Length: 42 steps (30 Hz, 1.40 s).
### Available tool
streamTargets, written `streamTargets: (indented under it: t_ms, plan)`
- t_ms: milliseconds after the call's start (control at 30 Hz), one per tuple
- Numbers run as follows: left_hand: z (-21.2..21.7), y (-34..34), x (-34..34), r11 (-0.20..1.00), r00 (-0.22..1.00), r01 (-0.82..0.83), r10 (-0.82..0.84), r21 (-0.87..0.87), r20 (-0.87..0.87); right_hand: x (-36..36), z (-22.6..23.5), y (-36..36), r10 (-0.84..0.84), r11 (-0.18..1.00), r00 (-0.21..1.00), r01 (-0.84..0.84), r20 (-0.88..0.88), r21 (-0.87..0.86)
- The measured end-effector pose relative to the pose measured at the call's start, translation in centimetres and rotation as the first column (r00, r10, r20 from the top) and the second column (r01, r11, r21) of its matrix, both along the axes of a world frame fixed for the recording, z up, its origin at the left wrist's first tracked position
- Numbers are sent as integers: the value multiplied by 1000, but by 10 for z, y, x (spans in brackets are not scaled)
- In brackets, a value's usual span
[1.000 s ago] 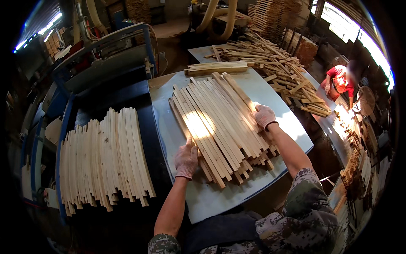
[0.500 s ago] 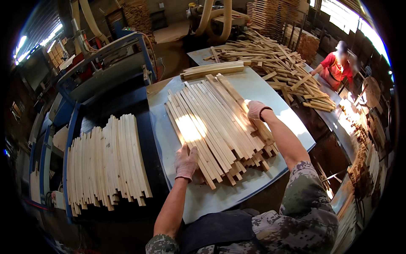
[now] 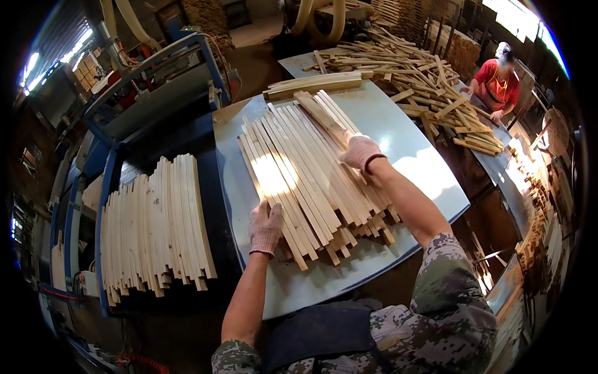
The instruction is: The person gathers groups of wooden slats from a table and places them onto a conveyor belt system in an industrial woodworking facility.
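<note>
A stack of pale wooden strips [image 3: 299, 168] lies side by side on a light grey tabletop [image 3: 430, 187], with uneven ends and a bright patch of sunlight across it. My right hand [image 3: 361, 153], in a pinkish knit glove, is closed around a wider wooden strip [image 3: 319, 117] on the stack's right side. That strip lies aslant over the others, and its near end is hidden by the hand. Against the stack's lower left edge rests my left hand [image 3: 265, 227], gloved too, with fingers stretched forward and thumb apart.
More strips [image 3: 156, 227] lie in a row on a black bed at left, beside a blue-framed machine [image 3: 156, 81]. A small bundle [image 3: 314, 84] sits at the table's far edge. Beyond is a jumbled wood heap [image 3: 417, 93], with a person in red [image 3: 498, 84] at far right.
My right hand has moved left and a little nearer, shifting the wider strip from the right edge aslant over the stack. My left hand stays at the left edge.
</note>
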<state>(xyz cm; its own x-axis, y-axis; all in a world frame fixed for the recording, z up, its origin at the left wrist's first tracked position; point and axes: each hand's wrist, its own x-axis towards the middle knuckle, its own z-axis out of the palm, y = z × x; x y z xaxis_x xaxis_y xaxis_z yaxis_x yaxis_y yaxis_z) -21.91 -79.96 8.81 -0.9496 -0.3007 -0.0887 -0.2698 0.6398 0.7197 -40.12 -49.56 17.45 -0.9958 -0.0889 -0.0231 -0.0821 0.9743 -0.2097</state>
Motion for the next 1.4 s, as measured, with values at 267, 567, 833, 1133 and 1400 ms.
streamTargets:
  t_ms: [267, 567, 833, 1133, 1400]
  plan:
    - [-40, -28, -15, 964, 969, 218, -196, 149, -151, 2, -21, -19, 6, 996, 1000, -4, 21, -89]
    - [91, -8, 21, 569, 930, 174, 175, 804, -325, 165, 45, -176, 373, 443, 904, 26, 210, -896]
    - [58, -53, 7, 478, 976, 146, 71, 866, -204, 231, 49, -169, 415, 624, 861, -35, 293, -781]
    - [35, -42, -27, 903, 984, 150, -175, 402, 26, 310, -41, -70, -261, 787, 954, 121, -149, -605]
    - [41, -42, -31, 949, 982, 105, -145, 296, 118, 313, -52, -104, -158, 874, 986, 112, -58, -473]
